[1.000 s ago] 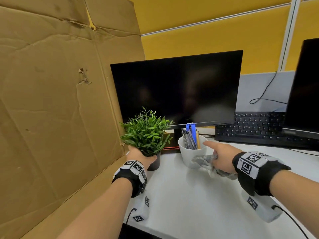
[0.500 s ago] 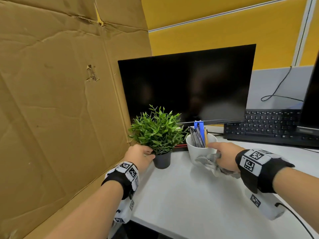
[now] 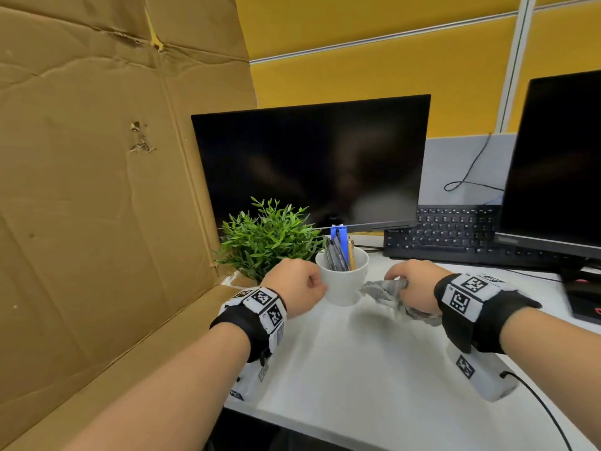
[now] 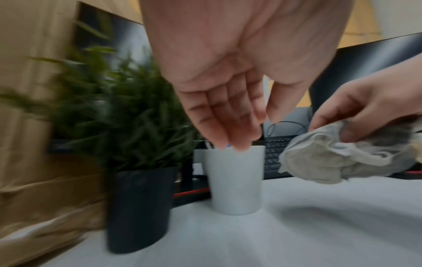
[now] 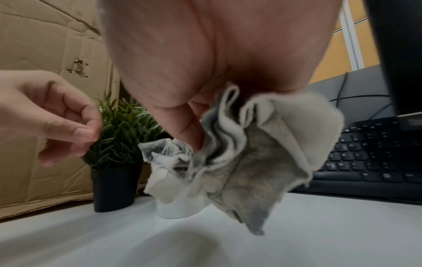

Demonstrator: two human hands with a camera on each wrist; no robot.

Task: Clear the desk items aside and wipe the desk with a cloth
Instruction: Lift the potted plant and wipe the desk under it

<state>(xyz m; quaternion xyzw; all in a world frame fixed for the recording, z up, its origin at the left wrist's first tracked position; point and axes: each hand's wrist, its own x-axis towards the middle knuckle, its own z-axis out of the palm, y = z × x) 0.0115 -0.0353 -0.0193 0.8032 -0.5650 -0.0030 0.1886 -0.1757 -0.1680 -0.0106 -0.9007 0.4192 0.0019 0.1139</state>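
A white cup point(image 3: 343, 284) with pens point(image 3: 340, 252) stands on the white desk point(image 3: 357, 369) in front of the monitor. Left of it and further back is a green plant point(image 3: 270, 242) in a black pot point(image 4: 139, 207). My left hand point(image 3: 320, 284) hovers just left of the cup's rim, fingers relaxed and pointing down, holding nothing; the left wrist view shows the fingertips point(image 4: 230, 144) over the cup point(image 4: 235, 180). My right hand point(image 3: 398, 283) grips a crumpled grey cloth point(image 3: 390, 296) just right of the cup, lifted off the desk point(image 5: 297, 225).
A large cardboard sheet point(image 3: 97, 190) walls the left side. A dark monitor point(image 3: 309, 170) stands behind the cup, with a black keyboard point(image 3: 448, 232) and a second monitor point(image 3: 553, 164) to the right. A red-and-black object point(image 3: 582, 291) lies at the far right.
My left hand has let go of the plant pot and moved right to the cup. The plant now stands by the cardboard. My right forefinger has curled back onto the cloth.
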